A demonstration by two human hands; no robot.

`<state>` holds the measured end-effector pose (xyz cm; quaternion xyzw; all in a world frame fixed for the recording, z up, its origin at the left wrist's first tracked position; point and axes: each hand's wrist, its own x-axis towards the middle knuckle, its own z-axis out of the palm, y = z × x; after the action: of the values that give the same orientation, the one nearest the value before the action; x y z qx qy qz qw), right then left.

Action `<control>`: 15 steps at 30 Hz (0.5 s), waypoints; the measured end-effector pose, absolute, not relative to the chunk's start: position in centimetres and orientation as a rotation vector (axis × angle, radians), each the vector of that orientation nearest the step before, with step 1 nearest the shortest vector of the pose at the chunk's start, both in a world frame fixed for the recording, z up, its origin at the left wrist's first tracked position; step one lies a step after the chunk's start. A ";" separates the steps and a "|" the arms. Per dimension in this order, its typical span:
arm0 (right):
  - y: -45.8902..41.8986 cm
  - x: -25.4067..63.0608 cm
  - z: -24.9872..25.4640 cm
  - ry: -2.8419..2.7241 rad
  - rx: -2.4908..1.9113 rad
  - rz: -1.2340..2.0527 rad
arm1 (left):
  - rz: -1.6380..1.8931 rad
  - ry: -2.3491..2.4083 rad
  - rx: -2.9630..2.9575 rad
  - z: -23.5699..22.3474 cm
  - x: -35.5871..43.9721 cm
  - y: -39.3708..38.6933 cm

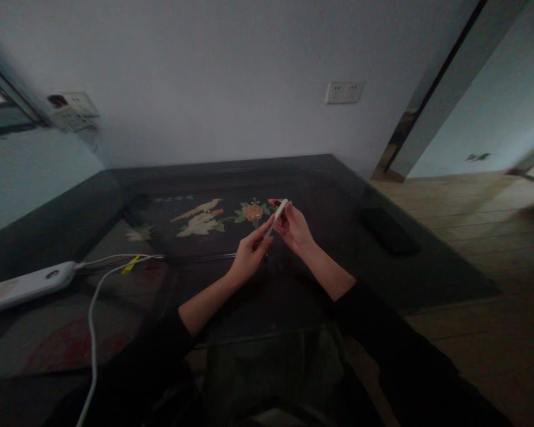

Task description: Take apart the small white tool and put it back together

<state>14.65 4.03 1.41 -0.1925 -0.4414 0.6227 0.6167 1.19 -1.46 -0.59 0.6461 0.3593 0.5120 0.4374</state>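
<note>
A thin, flat, pale object [277,216], seen nearly edge-on, is tilted up between my two hands above the dark table. My left hand [249,254] grips its lower end, the thumb on the near side and the fingers along the other. Around its upper right end my right hand [297,230] is closed, with the thumb close to the tip. A small red and dark patch [273,202] shows just behind the upper end; I cannot tell whether it belongs to the object. The face of the object is turned away from view.
The dark table [329,184] bears a bird-and-flower picture [204,218]. At left lies a white power strip [31,287] with a white cable [92,332] and a yellow tag [130,264]. A black flat item [389,231] lies at right. Wall sockets [344,92] are behind.
</note>
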 end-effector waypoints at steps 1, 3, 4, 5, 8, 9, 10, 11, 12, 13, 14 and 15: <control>4.1 14.7 1.4 -1.016 -0.430 1.435 | 1.266 0.888 1.598 -0.6 1.2 -1.5; 4.1 14.7 1.3 -1.014 -0.415 1.439 | 1.262 0.874 1.588 -0.7 1.1 -1.3; 4.2 14.7 1.3 -1.011 -0.415 1.441 | 1.266 0.869 1.586 -0.7 1.1 -1.2; 4.2 14.7 1.2 -1.008 -0.417 1.443 | 1.270 0.869 1.583 -0.7 1.0 -1.1; 4.2 14.7 1.2 -1.010 -0.429 1.444 | 1.289 0.891 1.565 -0.7 0.9 -0.8; 4.2 14.7 1.2 -1.016 -0.429 1.443 | 1.296 0.898 1.560 -0.7 0.9 -0.7; 4.2 14.7 1.2 -1.024 -0.426 1.440 | 1.302 0.902 1.557 -0.7 0.9 -0.6; 4.2 14.7 1.3 -1.032 -0.419 1.438 | 1.307 0.905 1.557 -0.7 0.9 -0.6; 4.2 14.8 1.3 -1.040 -0.412 1.439 | 1.311 0.909 1.559 -0.6 0.8 -0.5; 4.2 14.8 1.3 -1.047 -0.404 1.441 | 1.314 0.914 1.561 -0.6 0.8 -0.4; 4.2 14.8 1.3 -1.055 -0.398 1.444 | 1.320 0.922 1.560 -0.6 0.7 -0.3; 4.2 14.8 1.3 -1.063 -0.394 1.447 | 1.329 0.931 1.558 -0.7 0.6 -0.2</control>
<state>14.83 4.18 1.33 -0.1704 -0.4597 0.6258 0.6066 0.63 -0.24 -0.66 0.6247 0.3734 0.5331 0.4313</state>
